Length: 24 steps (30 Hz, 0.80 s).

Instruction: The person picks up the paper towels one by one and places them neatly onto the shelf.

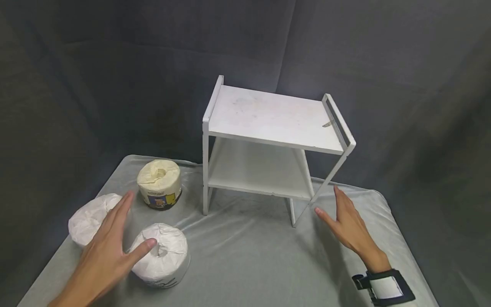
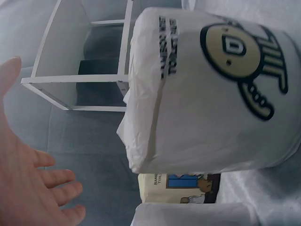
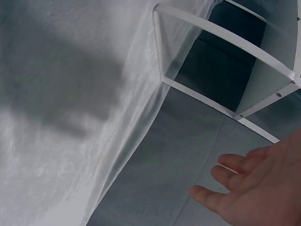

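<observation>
Fingers extended, my left hand [image 1: 109, 249] hovers over the toilet rolls at the left and holds nothing. Just right of its thumb is a white-wrapped toilet roll [image 1: 168, 256], whose printed side [image 2: 211, 94] fills much of the left wrist view. Another white-wrapped roll [image 1: 90, 217] lies partly hidden behind that hand. A cream-wrapped roll [image 1: 159, 181] with a coloured picture stands farther back. On the other side, my right hand [image 1: 347, 224], also empty with straight fingers, is beside the right legs of a white two-tier shelf [image 1: 268, 119].
The shelf stands toward the back of a table covered in grey cloth [image 1: 238, 264]; its right side frame slants. Dark curtains [image 1: 153, 85] surround the table on the back and sides. A black strap with a white patch [image 1: 385, 288] is around the right wrist.
</observation>
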Each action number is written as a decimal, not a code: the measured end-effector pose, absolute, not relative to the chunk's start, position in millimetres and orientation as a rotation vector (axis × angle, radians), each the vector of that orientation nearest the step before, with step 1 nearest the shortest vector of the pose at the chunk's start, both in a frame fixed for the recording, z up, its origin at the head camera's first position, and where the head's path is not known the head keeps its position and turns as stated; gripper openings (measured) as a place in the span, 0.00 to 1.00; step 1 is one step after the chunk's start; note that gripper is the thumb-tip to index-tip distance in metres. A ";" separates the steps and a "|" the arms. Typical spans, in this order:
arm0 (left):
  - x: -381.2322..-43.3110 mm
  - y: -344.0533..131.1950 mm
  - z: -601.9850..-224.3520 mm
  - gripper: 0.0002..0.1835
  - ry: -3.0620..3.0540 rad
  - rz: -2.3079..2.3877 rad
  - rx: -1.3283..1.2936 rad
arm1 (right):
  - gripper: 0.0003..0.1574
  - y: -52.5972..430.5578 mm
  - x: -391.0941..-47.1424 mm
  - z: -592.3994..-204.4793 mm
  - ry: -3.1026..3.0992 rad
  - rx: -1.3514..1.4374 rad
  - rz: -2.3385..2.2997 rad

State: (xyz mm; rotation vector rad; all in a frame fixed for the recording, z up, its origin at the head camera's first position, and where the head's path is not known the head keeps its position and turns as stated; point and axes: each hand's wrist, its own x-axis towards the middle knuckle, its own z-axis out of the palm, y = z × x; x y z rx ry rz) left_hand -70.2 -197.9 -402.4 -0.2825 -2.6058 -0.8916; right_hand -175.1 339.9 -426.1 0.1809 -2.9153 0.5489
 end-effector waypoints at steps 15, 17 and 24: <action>-52.0 -191.6 -421.0 0.63 -2.641 -1.120 -0.205 | 0.62 326.4 -182.7 -420.5 -2.900 0.125 0.712; -51.5 -191.8 -424.3 0.64 -2.626 -1.148 -0.210 | 0.62 324.6 -184.4 -420.7 -2.891 0.119 0.732; -49.0 -191.3 -434.3 0.70 -2.600 -1.220 -0.186 | 0.62 319.2 -185.5 -417.4 -2.896 0.106 0.825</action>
